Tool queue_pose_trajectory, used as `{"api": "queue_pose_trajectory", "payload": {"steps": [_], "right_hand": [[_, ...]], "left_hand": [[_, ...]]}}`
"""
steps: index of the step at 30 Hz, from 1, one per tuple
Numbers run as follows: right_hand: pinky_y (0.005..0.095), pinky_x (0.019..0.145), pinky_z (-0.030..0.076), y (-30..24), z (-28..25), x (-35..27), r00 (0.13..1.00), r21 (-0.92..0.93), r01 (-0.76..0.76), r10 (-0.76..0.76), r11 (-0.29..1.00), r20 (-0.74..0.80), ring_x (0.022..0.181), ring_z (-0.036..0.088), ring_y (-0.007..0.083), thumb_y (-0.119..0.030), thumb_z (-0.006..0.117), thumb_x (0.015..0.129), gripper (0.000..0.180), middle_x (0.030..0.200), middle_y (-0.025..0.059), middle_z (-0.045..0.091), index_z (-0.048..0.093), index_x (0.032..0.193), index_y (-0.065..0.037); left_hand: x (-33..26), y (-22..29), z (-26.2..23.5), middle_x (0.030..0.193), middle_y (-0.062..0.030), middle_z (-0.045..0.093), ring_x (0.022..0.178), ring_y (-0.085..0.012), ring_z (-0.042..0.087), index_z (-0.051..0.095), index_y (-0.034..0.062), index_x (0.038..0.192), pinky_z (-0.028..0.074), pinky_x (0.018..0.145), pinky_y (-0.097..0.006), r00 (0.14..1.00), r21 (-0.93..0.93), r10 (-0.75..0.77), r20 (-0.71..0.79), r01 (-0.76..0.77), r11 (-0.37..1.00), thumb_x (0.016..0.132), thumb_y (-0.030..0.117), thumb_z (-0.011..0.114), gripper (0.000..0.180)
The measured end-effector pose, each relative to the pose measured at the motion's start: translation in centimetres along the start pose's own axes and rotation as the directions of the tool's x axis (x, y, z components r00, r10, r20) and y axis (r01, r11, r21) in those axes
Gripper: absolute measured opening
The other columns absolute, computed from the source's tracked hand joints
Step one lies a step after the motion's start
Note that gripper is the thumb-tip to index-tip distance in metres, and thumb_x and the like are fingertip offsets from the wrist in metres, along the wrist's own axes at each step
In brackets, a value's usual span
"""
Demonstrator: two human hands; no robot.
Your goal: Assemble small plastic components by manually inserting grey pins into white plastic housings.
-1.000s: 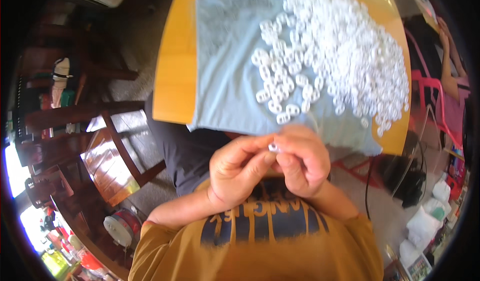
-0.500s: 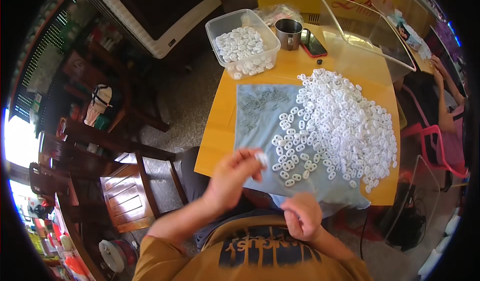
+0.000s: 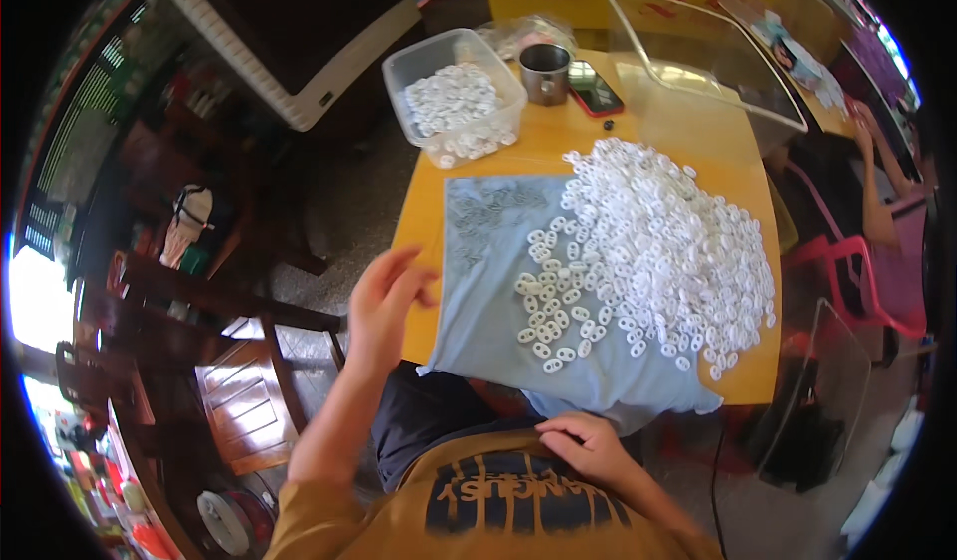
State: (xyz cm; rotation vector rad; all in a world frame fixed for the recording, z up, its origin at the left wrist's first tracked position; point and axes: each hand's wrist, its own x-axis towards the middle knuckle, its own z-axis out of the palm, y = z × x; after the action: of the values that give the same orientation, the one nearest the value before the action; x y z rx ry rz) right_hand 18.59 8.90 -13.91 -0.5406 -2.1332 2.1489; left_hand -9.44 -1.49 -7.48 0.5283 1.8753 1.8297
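My left hand (image 3: 381,306) is raised over the left edge of the table, to the left of the blue-grey cloth (image 3: 478,311). Its fingers look parted, somewhat smeared by motion, and no white piece shows in them. Against my shirt, below the table's near edge, rests my right hand (image 3: 588,442), fingers loosely stretched with nothing visible in them. A large heap of small white oval pieces with two holes (image 3: 668,251) covers the right part of the cloth; several loose ones lie at its left side. Thin grey metal bits (image 3: 488,211) are spread on the cloth's far left.
A clear plastic box (image 3: 394,86) with white pieces stands at the far left of the wooden table (image 3: 419,206). Beside it are a metal mug (image 3: 545,76), a phone (image 3: 595,89) and a clear bin (image 3: 688,71). Another person's arms (image 3: 872,171) show at right, near a red chair (image 3: 862,276).
My left hand has moved left and up, off the cloth; the white piece it held is no longer visible. My right hand has dropped back onto my shirt and loosened.
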Motion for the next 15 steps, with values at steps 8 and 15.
{"api": "queue_pose_trajectory", "payload": {"steps": [8, 15], "right_hand": [[0.0289, 0.089, 0.042, -0.5, -1.5, -1.2, 0.971, 0.593, -0.2, 0.237, 0.78, 0.016, 0.101, 0.053, 0.0167, -0.019, 0.052, 0.092, 0.037, 0.11, 0.011, 0.057, 0.046, 0.122, 0.003], [0.0403, 0.093, 0.041, -1.3, 1.3, -0.9, 0.97, 0.892, -0.139, 0.24, 0.43, 0.035, 0.109, 0.05, 0.0287, -0.017, 0.048, 0.09, 0.047, 0.131, 0.0187, 0.042, 0.032, 0.131, 0.001]], "left_hand": [[-12.7, -7.7, -5.9, 0.084, -0.0089, 0.062, 0.061, -0.0081, 0.052, 0.054, 0.0, 0.103, 0.042, 0.057, -0.019, 0.921, 0.032, -0.041, -0.388, 0.057, 0.998, 0.09, 0.004, 0.05, 0.015], [-16.6, -8.8, -2.5, 0.087, -0.0082, 0.064, 0.063, -0.0069, 0.054, 0.054, -0.0001, 0.105, 0.044, 0.06, -0.018, 0.967, -0.028, -0.253, -0.034, 0.252, 0.967, 0.091, 0.004, 0.05, 0.015]]}}
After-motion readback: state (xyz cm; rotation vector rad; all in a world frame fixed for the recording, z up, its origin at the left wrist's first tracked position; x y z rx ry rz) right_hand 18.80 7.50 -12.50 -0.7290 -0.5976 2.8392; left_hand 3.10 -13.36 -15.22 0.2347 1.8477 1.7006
